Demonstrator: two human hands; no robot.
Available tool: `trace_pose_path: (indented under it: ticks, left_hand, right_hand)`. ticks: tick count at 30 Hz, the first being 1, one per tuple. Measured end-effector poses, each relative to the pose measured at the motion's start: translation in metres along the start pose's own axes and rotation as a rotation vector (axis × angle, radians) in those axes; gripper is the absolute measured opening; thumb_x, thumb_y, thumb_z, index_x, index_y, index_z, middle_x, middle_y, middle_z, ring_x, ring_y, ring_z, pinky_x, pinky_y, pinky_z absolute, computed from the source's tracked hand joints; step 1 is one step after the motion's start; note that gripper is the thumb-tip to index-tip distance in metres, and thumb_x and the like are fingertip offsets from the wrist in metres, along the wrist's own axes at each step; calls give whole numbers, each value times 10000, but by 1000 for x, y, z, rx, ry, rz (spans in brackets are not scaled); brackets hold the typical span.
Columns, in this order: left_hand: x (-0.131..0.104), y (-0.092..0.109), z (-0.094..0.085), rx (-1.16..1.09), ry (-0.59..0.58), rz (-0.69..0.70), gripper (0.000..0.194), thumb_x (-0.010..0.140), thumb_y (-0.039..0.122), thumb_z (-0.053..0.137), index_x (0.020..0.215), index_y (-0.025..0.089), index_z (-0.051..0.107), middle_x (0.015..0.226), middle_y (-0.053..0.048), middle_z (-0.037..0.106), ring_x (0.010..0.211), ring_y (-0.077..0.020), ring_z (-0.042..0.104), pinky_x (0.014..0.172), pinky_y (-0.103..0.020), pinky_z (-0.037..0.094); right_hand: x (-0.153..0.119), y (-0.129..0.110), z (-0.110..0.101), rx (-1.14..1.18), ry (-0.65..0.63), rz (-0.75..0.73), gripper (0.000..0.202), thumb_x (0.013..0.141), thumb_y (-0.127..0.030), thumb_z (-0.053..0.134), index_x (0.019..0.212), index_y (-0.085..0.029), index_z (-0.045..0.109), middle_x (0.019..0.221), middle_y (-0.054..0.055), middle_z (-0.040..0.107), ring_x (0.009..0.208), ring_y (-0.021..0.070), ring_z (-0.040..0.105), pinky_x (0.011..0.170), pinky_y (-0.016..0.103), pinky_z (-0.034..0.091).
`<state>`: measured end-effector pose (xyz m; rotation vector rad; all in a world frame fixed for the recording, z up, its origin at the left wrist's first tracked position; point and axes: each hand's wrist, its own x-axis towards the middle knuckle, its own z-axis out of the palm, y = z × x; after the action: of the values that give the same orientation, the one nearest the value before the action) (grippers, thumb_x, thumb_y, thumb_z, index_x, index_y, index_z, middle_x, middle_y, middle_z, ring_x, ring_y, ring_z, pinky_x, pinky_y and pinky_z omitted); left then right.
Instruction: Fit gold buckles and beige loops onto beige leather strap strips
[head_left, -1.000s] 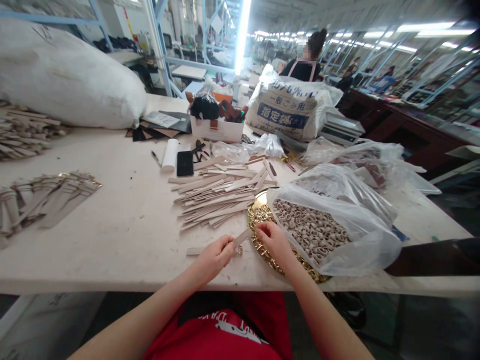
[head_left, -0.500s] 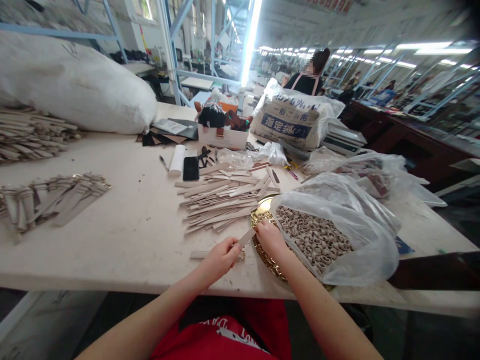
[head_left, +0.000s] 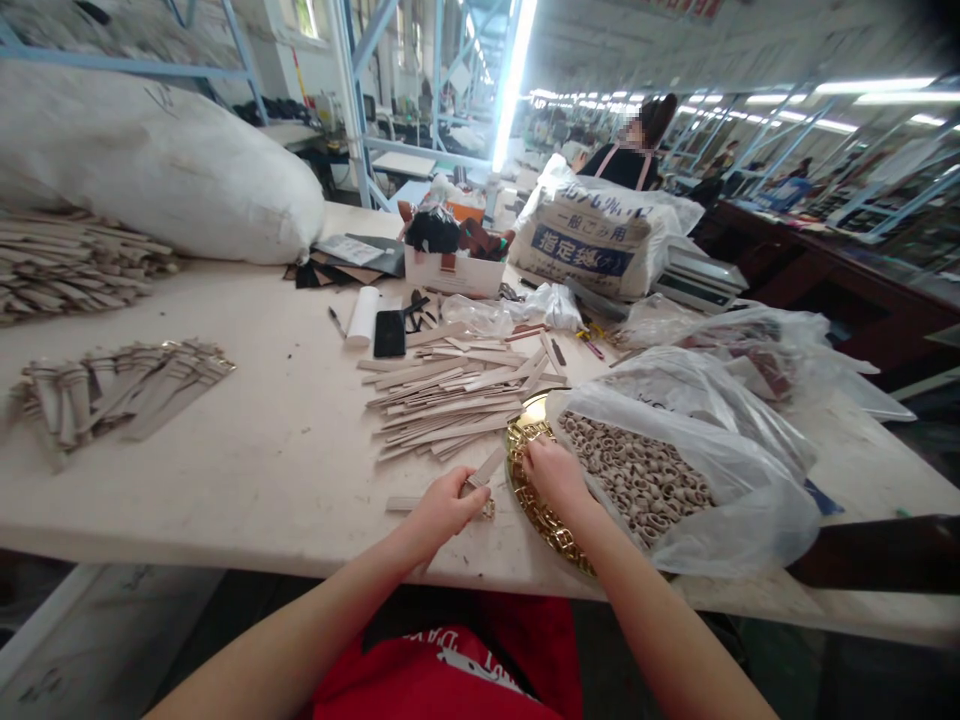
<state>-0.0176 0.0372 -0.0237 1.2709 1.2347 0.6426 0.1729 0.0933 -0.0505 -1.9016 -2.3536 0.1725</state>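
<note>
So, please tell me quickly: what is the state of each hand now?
Left hand: closed, holding a beige strip.
Right hand: at the gold metal pieces; whether it grips one cannot be told.

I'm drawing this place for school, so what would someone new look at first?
Probably the shiny, round, gold-coloured tray of small gold-coloured metal pieces, front and just right of centre, with the person's right hand at it. To its right, a see-through plastic bag shows lots of little beige rings. The huge, bulging white sack at upper left might catch the eye too.
</note>
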Motion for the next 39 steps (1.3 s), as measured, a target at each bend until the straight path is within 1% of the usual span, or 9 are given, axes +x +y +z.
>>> trace_pose_path:
  ticks: [3, 8, 14, 19, 24, 27, 33, 36, 39]
  left_hand:
    - [4, 6, 5, -64, 43, -34, 223, 727, 345, 524, 834, 154, 482, 481, 93, 402, 373, -49, 322, 366, -159, 249]
    - [12, 9, 16, -275, 13, -27, 291, 735, 438, 514, 786, 162, 440, 492, 84, 427, 380, -42, 314, 377, -156, 244]
    - [7, 11, 14, -93, 28, -108, 137, 687, 282, 505, 664, 152, 469, 503, 59, 444, 431, -54, 345, 393, -161, 242]
    - [-1, 13, 9, -128, 21, -71, 107, 675, 256, 489, 693, 150, 496, 515, 65, 427, 453, -61, 369, 422, -165, 282]
    - [-2, 13, 10, -93, 26, 9, 126, 671, 244, 472, 739, 147, 516, 570, 49, 491, 502, -77, 432, 458, -178, 321]
    - [-3, 13, 11, 11, 73, 43, 125, 661, 266, 496, 691, 148, 522, 551, 55, 464, 503, -78, 405, 454, -182, 299]
    - [-8, 11, 10, 4, 15, -33, 127, 664, 260, 480, 702, 147, 523, 514, 61, 432, 472, -76, 378, 428, -182, 280]
    - [-9, 9, 10, -1, 10, -54, 120, 657, 242, 470, 709, 147, 521, 511, 63, 432, 465, -76, 377, 425, -182, 282]
    - [-7, 6, 9, 34, 9, 0, 129, 661, 226, 457, 731, 145, 530, 550, 54, 468, 506, -83, 414, 459, -184, 306]
  right_hand:
    - [-12, 0, -7, 159, 8, 15, 191, 834, -208, 375, 770, -153, 546, 747, 48, 593, 675, 155, 549, 608, 257, 399]
    - [-42, -24, -20, 748, -37, -3, 142, 812, -268, 416, 761, -181, 517, 681, 1, 568, 618, 139, 515, 581, 256, 389]
    - [-59, -49, -18, 908, -70, 23, 40, 755, -237, 502, 740, -199, 503, 675, -4, 572, 616, 135, 519, 600, 273, 384]
    - [-61, -54, -15, 1503, -135, 222, 398, 654, -312, 660, 984, -208, 461, 716, -21, 591, 650, 131, 557, 613, 270, 420]
    - [-70, -58, -18, 1794, -294, 349, 437, 635, -261, 683, 1027, -215, 497, 723, -21, 594, 627, 110, 538, 597, 250, 413]
    - [-73, -60, -13, 1862, -256, 346, 479, 593, -186, 701, 1032, -227, 515, 752, -30, 579, 641, 98, 521, 598, 229, 407]
    - [-72, -63, -1, 1640, -41, 240, 335, 643, -287, 694, 932, -215, 542, 726, -25, 577, 659, 119, 521, 636, 259, 406]
    - [-74, -63, 0, 1635, -68, 234, 330, 661, -314, 686, 939, -212, 538, 723, -18, 589, 645, 123, 530, 632, 271, 409]
    - [-77, -59, -4, 1795, -220, 331, 398, 637, -309, 710, 980, -218, 529, 709, -25, 600, 581, 103, 523, 585, 253, 409]
